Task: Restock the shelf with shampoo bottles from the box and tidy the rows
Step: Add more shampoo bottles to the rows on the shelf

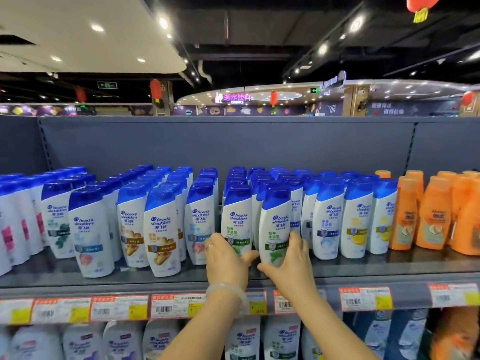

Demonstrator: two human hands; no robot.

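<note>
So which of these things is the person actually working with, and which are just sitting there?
In the job:
left hand and right hand, each gripping a green-label bottle; shelf.

Just there:
orange bottles, price tags, red lanterns.

Orange bottles (431, 216) stand in rows at the shelf's right end. Price tags (365, 298) with barcodes line the front rail. Beyond the shelving, red lanterns (155, 90) hang from the dark ceiling near a lit drinks sign (236, 97).
</note>
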